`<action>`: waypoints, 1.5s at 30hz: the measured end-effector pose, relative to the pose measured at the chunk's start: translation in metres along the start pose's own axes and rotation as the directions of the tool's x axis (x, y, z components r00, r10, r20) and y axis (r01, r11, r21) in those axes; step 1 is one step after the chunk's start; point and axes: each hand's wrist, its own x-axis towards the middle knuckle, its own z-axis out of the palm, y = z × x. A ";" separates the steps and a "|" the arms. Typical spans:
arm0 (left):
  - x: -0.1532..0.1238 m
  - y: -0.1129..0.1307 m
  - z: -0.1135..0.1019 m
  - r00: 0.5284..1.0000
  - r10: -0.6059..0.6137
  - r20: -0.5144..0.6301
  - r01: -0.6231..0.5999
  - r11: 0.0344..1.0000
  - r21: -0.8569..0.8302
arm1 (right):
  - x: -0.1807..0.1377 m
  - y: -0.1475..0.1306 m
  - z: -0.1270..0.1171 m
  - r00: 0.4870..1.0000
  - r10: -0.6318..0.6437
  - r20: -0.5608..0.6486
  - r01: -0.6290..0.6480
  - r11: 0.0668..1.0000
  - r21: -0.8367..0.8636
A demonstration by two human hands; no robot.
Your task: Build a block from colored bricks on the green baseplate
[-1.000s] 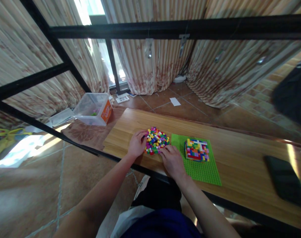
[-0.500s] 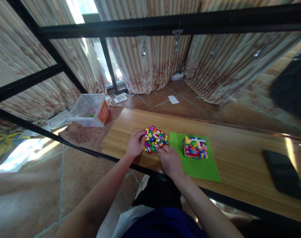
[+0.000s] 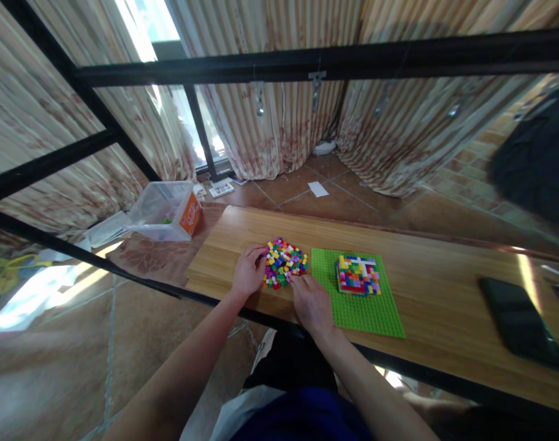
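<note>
A heap of small multicoloured toy bricks (image 3: 285,262) lies loose on the wooden table. My left hand (image 3: 249,269) rests at the heap's left edge, its fingers curved and the thumb a little apart, with no brick visible in it. At the lower right of the heap is my right hand (image 3: 312,301), fingers bent and pressed together at the bricks; whatever is between the fingertips is hidden. Just right of that hand lies a green baseplate (image 3: 369,320), bearing a block built of many coloured bricks (image 3: 358,275).
A dark phone-like slab (image 3: 521,321) lies toward the right of the wooden table (image 3: 438,288). Beyond the left end, a clear plastic box (image 3: 162,211) with an orange label stands on the floor. Black metal bars (image 3: 279,66) cross above, before curtains.
My right hand has shifted slightly left, its fingertips further into the lower right of the brick heap. My left hand stays at the heap's left edge. The camera view has tilted slightly.
</note>
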 end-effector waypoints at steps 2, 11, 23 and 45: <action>0.000 0.001 0.000 1.000 0.003 -0.003 -0.003 1.000 -0.003 | 0.001 0.001 0.001 0.999 0.020 -0.038 -0.020 1.000 0.010; 0.001 0.000 -0.001 1.000 0.008 0.001 -0.008 1.000 0.017 | 0.003 0.010 -0.016 0.980 0.149 -0.130 -0.121 0.971 0.204; 0.002 -0.004 -0.001 1.000 0.024 -0.002 -0.024 0.999 0.021 | -0.030 0.054 -0.069 0.843 0.461 -0.276 -0.346 0.859 0.377; 0.004 -0.007 -0.002 0.999 0.036 0.011 -0.036 0.999 0.031 | -0.035 0.107 -0.071 0.738 0.607 -0.295 -0.468 0.775 0.424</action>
